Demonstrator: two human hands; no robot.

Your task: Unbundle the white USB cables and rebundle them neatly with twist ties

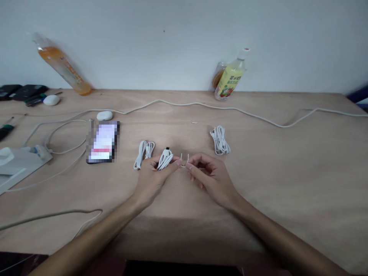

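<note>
My left hand (152, 176) is closed round a coiled white cable (165, 158) with a dark plug at its far end. My right hand (209, 176) pinches a thin white twist tie (184, 158) that sticks up between the two hands; my left fingertips touch it too. Both hands rest low over the wooden table (258, 161). A second bundled white cable (143, 152) lies just left of my left hand. A third bundled white cable (220, 140) lies beyond my right hand.
A phone (102, 142) lies to the left, a white earbud case (104, 115) behind it. A long white cord (230, 108) crosses the table. Two drink bottles, one orange (61, 64) and one yellow (230, 76), stand at the wall. White packaging (17, 163) sits at the left edge.
</note>
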